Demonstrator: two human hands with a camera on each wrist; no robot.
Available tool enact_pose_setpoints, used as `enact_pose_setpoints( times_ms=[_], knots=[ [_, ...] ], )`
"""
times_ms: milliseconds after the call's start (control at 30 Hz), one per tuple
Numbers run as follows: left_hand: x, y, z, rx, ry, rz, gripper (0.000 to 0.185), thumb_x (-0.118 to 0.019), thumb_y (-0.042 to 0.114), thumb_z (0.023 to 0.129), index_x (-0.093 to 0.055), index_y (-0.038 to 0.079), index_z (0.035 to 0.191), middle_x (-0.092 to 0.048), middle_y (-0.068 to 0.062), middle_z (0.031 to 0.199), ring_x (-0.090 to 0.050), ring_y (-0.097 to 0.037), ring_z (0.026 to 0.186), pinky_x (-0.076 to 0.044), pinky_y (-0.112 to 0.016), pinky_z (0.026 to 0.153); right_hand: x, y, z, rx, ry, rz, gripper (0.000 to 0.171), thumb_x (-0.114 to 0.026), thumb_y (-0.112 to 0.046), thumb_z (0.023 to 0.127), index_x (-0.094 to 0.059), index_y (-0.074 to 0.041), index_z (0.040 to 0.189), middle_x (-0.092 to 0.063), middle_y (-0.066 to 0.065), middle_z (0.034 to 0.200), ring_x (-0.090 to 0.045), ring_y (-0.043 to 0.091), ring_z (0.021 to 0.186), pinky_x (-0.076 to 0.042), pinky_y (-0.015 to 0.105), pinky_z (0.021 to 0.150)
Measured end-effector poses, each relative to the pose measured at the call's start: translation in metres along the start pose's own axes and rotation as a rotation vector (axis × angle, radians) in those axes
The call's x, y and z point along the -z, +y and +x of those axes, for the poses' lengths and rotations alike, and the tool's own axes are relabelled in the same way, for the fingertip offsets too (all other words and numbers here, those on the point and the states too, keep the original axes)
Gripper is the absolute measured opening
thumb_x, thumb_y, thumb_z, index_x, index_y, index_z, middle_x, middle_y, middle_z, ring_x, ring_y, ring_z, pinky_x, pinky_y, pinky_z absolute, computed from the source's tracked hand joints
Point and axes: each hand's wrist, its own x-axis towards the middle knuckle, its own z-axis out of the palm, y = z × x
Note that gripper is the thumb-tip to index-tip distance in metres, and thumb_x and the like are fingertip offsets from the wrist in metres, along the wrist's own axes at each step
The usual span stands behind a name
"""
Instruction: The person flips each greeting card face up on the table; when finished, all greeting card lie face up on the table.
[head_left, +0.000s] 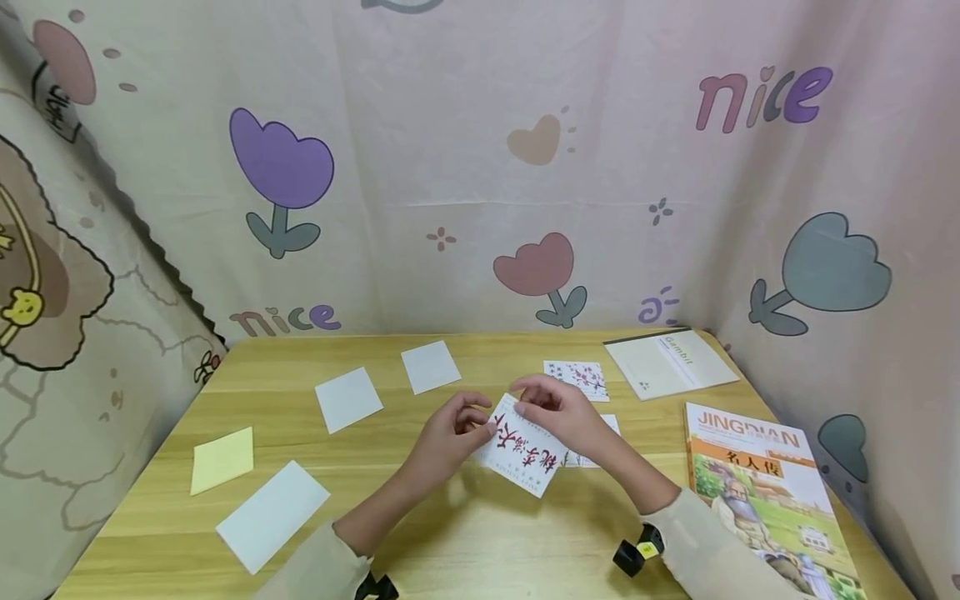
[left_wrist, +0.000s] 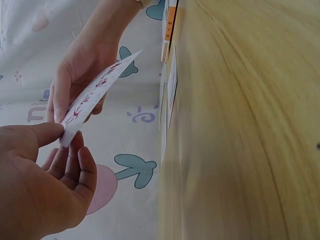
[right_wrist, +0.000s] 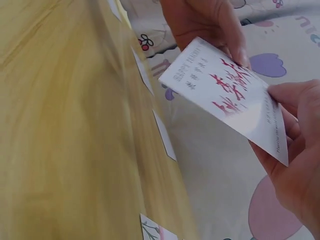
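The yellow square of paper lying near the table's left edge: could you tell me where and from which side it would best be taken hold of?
The yellow paper lies flat on the wooden table, turned like a diamond, with nothing on it. A corner is probably the best grip: slide a fingertip under the near corner from the person's side, then pinch. The left hand is nearer, but it and the right hand hold the red-lettered card.

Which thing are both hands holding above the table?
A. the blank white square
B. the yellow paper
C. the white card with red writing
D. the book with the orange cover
C: the left hand and the right hand each pinch an edge of the white card with red writing, lifted off the table.
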Motion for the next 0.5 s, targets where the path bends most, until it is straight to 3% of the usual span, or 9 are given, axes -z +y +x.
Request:
enact_pose_setpoints(
  times_ms=[133,333,500],
  knots=[
    [0.002,-0.001,-0.001,0.012,0.009,0.022,0.025,-0.069,0.015,0.096,-0.063,0.011,0.119,-0.07,-0.008,0.103,-0.059,-0.018,0.079,-0.048,-0.021,0.065,0.006,0.001,0.002,0.023,0.034,0.006,0.03,-0.066,-0.015,0.098,-0.066,-0.01,0.128,-0.065,0.006,0.091,-0.058,0.012,0.075,-0.049,0.022,0.063],
    [0.011,0.002,0.003,0.015,0.078,0.057,0.023,-0.069,0.014,0.095,-0.066,0.01,0.118,-0.068,-0.008,0.104,-0.06,-0.018,0.081,-0.053,-0.026,0.068,0.012,-0.002,0.002,0.006,-0.011,0.012,0.03,-0.065,-0.016,0.099,-0.066,-0.012,0.128,-0.067,0.004,0.09,-0.059,0.016,0.073,-0.05,0.026,0.062],
    [0.019,0.006,0.006,0.011,0.145,0.073,0.023,-0.069,0.013,0.094,-0.067,0.015,0.118,-0.069,-0.005,0.104,-0.059,-0.022,0.087,-0.047,-0.022,0.071,0.011,-0.001,0.001,-0.022,-0.095,0.092,0.015,-0.065,-0.013,0.098,-0.066,-0.009,0.112,-0.068,0.014,0.087,-0.066,0.033,0.076,-0.057,0.032,0.066]
  ],
)
